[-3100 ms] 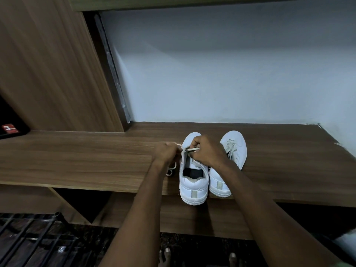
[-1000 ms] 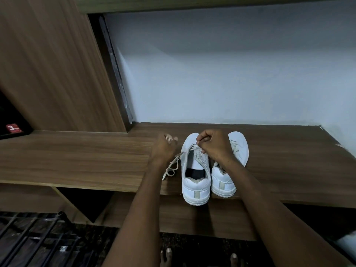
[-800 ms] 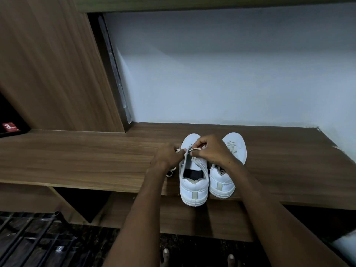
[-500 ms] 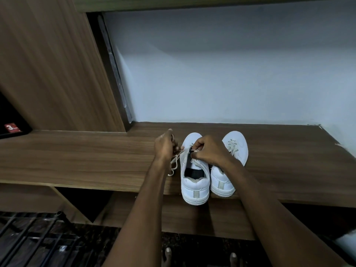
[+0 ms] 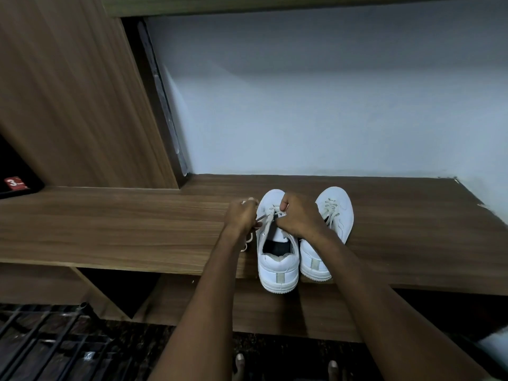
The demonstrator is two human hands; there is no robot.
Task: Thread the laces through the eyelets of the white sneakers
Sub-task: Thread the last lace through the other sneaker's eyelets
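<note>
Both hands down at the front of the left sneaker (image 5: 277,259), close together. Left hand (image 5: 242,215) curled, gripping a lace (image 5: 263,216) just off the shoe's left side; more of that lace hanging in loops (image 5: 248,241) below the wrist, beside the shoe on the shelf. Right hand (image 5: 298,215) curled too, fingers pinching lace over the eyelets near the toe, knuckles covering most of the tongue. Exact eyelet not discernible.

Left sneaker standing toe toward the wall, heel poking slightly past the shelf's front edge, mouth open and dark. Right sneaker (image 5: 336,213) touching or just beside it, already laced at the front, its heel near the same edge, partly hidden by the right forearm.

Shelf (image 5: 123,226) of brown wood grain, wide and bare to the left of the hands, with more bare board to the right up to the corner by the wall. Pale wall (image 5: 316,105) closing the back, near the toes. Upright wood panel (image 5: 77,100) rising at the left rear, well apart from the shoes. Below the front edge, a lower wood board, then dark floor with a black metal rack (image 5: 49,342) at bottom left and toes (image 5: 240,362) showing at bottom centre.
</note>
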